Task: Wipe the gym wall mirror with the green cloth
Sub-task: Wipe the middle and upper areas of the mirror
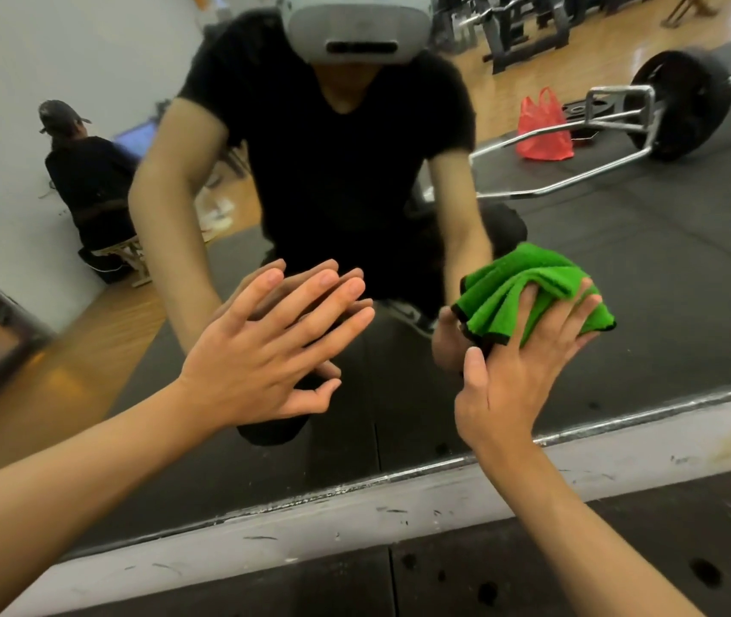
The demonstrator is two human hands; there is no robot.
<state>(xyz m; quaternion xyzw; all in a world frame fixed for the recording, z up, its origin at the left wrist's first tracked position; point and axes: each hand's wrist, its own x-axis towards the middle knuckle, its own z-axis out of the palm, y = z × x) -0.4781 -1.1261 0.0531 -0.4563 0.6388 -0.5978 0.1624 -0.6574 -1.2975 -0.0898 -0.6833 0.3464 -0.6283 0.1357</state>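
The wall mirror (666,269) fills most of the head view and reaches down to a scuffed white strip at floor level. A crumpled green cloth (501,296) with black edging lies against the lower glass at the right. My right hand (519,376) presses it flat to the mirror with straight, spread fingers. My left hand (266,354) rests on the glass to the left, fingers straight and together, holding nothing. My own reflection, in a black shirt and a headset, crouches behind both hands.
The mirror's bottom frame (421,469) runs diagonally above the white strip (355,523) and a dark rubber floor mat (577,567). Reflected in the glass are a trap bar with a black plate (684,109), a red plastic bag (544,126) and a seated person (87,180).
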